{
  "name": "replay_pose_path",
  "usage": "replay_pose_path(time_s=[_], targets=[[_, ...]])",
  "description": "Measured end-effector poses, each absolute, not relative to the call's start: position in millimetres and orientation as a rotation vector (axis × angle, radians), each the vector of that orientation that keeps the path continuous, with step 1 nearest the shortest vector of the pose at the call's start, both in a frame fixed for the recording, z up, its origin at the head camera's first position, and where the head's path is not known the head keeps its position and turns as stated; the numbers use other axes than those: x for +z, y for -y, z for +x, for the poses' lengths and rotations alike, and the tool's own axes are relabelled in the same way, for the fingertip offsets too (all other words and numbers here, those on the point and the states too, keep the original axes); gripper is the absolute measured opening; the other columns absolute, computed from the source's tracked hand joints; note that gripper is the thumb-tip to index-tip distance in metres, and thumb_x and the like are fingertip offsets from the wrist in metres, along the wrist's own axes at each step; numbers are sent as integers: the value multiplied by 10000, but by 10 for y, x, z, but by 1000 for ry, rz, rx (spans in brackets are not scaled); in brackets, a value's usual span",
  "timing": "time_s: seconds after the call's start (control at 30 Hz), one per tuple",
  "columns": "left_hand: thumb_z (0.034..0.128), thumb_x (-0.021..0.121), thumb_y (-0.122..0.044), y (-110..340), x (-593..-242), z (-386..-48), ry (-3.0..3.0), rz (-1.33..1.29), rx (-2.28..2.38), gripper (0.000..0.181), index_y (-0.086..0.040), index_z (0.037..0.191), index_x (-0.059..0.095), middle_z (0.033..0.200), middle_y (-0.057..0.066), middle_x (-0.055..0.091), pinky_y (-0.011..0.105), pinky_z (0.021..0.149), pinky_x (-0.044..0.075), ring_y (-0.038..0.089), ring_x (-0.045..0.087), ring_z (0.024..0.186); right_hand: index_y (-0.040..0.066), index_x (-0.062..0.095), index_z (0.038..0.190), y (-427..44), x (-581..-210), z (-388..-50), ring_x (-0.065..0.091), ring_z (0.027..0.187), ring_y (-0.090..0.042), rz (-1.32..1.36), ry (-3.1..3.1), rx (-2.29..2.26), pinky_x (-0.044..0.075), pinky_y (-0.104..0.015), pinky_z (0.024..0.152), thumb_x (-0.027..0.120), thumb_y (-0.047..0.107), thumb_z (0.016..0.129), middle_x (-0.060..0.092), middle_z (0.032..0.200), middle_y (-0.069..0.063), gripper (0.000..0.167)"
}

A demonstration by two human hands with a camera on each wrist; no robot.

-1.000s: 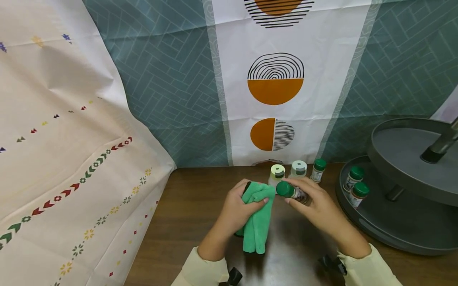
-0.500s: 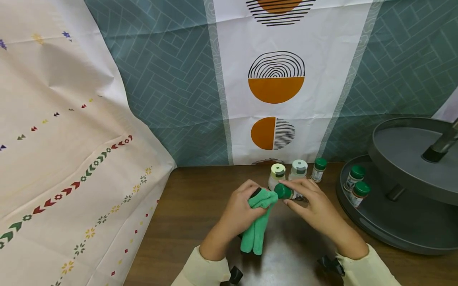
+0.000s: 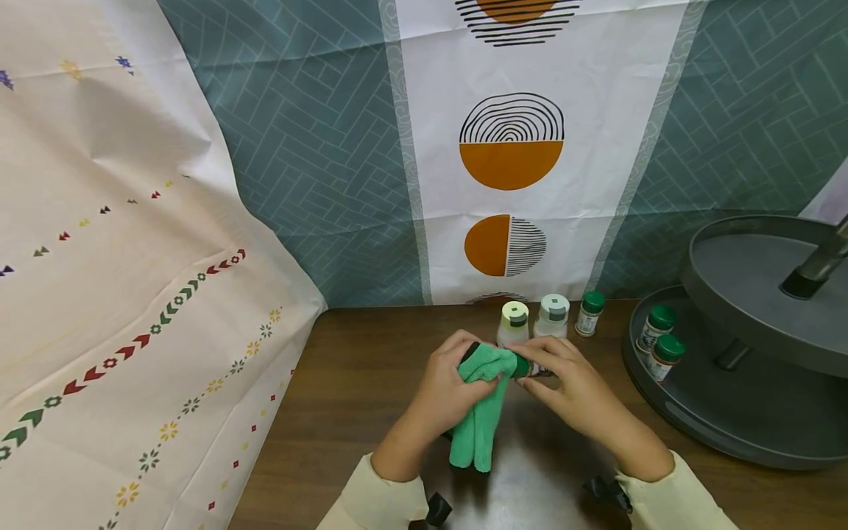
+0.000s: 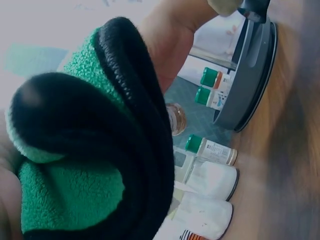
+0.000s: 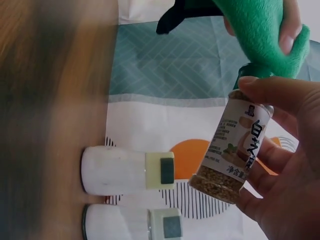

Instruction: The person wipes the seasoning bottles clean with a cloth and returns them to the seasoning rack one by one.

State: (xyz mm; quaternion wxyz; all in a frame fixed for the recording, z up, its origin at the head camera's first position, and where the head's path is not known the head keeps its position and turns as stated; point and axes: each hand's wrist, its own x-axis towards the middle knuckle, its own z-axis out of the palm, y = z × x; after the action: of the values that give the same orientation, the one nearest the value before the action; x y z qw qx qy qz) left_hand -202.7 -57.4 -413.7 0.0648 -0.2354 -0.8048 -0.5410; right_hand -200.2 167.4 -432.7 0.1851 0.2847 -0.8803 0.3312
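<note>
My left hand (image 3: 447, 383) grips a folded green cloth (image 3: 478, 434) with a black edge; in the left wrist view the cloth (image 4: 75, 195) fills much of the picture. Fingers and thumb of my right hand (image 3: 573, 386) hold a small spice jar (image 5: 232, 145) with a green cap and a printed label, brown grains inside. The jar is tilted, its cap against the cloth. Behind the hands stand a white-bodied jar with a pale yellow lid (image 3: 514, 315) and another with a pale green lid (image 3: 553, 309). Beside them is a green-capped spice jar (image 3: 589, 314).
A dark two-tier round stand (image 3: 729, 412) occupies the right of the wooden table (image 3: 371, 353). Two green-capped spice jars (image 3: 665, 355) sit on its lower tier. Patterned cloth (image 3: 331, 184) hangs behind the table, and a cream cloth (image 3: 165, 316) hangs on the left.
The jar in my right hand has moved left and slightly down, so its cap now meets the cloth and is partly covered. My left hand still holds the cloth.
</note>
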Motion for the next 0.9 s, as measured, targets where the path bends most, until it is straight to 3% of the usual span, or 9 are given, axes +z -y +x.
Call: replay_pose_path(time_s=[0.1,0.33,0.63,0.9], targets=[[859,784,-103,586,-4139,-2043,2394,-665,-1659,267,-132,1116,720,1096,-49,623,252,817,575,107,635,945,135,663,1334,-1663,-4307,-1976,554,1163,-215,806,2495,948,560,-412,843,820,77,830,639,1256,-12,531],[857,784,-113,610,-4152,-2066,2402,-620,-1611,265,-157,1111,722,1089,-52,621,253,812,570,106,629,942,199,647,1363,-1706,-4261,-1980,529,1128,-90,778,2458,1018,517,-271,829,817,75,833,638,1232,40,570],[844,766,-95,590,-4170,-2038,2485,-714,-1542,275,-158,1108,722,1083,-61,611,233,738,556,78,606,848,260,607,1406,-1776,-4254,-2008,508,1130,-95,716,2469,980,492,-295,809,808,92,848,625,1241,21,617],[867,772,-124,562,-4162,-2013,2489,-759,-1613,265,-174,1122,719,1071,-59,617,236,773,560,72,614,869,186,640,1371,-1738,-4309,-2034,531,1122,-116,768,2472,982,515,-315,829,800,42,842,636,1219,17,571]])
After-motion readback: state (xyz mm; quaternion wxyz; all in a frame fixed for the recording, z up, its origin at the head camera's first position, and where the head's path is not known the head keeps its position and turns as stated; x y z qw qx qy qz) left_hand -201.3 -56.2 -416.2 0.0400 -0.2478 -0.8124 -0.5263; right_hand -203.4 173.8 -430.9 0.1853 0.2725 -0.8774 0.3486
